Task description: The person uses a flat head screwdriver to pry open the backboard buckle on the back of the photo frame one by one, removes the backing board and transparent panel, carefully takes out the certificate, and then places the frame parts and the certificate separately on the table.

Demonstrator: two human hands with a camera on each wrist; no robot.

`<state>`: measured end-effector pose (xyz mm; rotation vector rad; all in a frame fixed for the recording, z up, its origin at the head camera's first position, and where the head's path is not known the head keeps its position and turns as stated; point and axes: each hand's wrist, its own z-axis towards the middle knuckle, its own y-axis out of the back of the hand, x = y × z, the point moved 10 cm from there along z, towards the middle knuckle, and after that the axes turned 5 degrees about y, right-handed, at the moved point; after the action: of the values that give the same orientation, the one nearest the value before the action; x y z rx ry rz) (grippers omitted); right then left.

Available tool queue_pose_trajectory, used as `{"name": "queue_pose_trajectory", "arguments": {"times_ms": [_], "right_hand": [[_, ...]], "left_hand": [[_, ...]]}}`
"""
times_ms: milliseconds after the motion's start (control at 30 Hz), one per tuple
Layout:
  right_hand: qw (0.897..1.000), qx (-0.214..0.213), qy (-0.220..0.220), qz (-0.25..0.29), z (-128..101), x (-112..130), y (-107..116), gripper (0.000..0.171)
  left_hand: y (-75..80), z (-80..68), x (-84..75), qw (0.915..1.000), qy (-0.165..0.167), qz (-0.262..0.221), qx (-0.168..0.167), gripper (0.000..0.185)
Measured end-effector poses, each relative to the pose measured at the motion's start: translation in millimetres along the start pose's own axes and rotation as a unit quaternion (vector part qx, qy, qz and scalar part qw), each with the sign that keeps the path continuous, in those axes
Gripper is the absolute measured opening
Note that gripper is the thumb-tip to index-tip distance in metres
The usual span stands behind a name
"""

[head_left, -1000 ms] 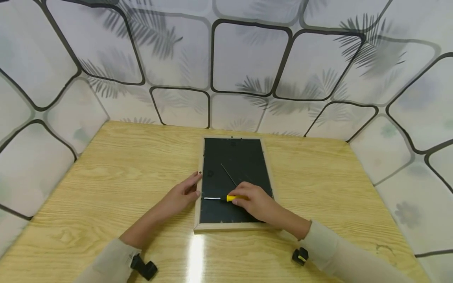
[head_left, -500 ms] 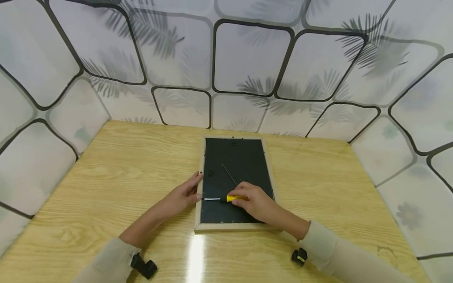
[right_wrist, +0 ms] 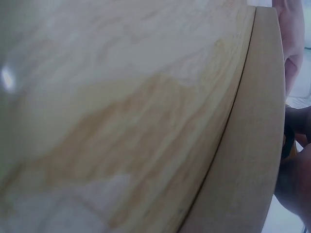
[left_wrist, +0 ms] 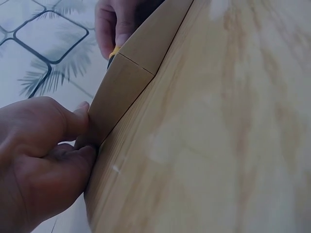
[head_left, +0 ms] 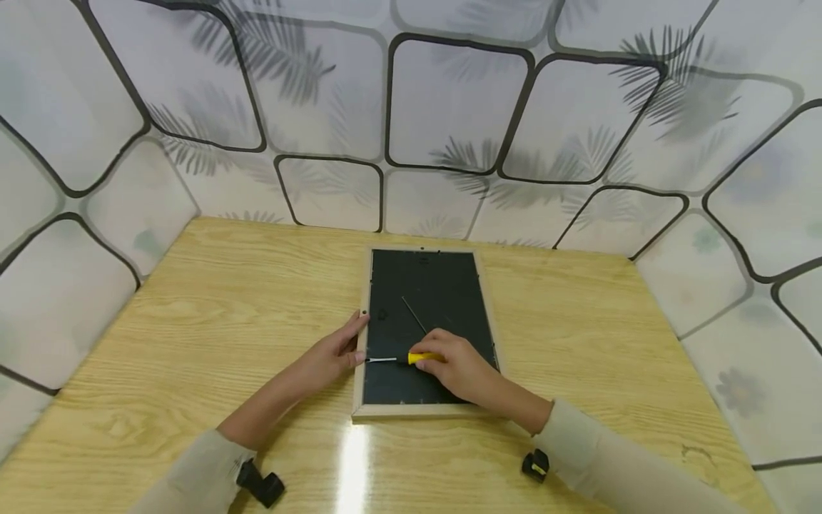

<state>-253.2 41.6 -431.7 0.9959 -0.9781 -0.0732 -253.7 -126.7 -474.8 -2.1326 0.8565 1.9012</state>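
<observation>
A picture frame (head_left: 417,411) with a pale wooden border and a black backing board (head_left: 443,285) lies face down on the table. My left hand (head_left: 334,357) grips its left side, thumb on the border and fingers along the outer edge. In my right hand (head_left: 459,364) I pinch a screwdriver (head_left: 420,358) by its yellow handle. Its metal shaft lies low across the backing, the tip right at the left border beside my left thumb. In the left wrist view the curled left fingers (left_wrist: 80,158) meet the frame's side. The right wrist view shows the hand partly hidden behind the border.
A thin dark line or rod (head_left: 414,314) runs slantwise on the backing, its lower end hidden by the right hand. Small dark tabs sit along the frame's inner edges. The wood-grain table (head_left: 257,285) is enclosed by patterned walls (head_left: 456,107) at the back and sides.
My left thumb has slid slightly nearer, to the screwdriver's tip. The right hand and screwdriver have shifted a little to the left, bringing the tip to the border.
</observation>
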Motion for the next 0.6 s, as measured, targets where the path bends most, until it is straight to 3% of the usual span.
{"name": "queue_pose_trajectory", "arguments": {"times_ms": [600], "right_hand": [[1.000,0.003,-0.013,0.022,0.8,-5.9,1.0,0.019]], "left_hand": [[-0.5,0.5,1.4,0.9995,0.010,0.025,-0.013,0.069]]}}
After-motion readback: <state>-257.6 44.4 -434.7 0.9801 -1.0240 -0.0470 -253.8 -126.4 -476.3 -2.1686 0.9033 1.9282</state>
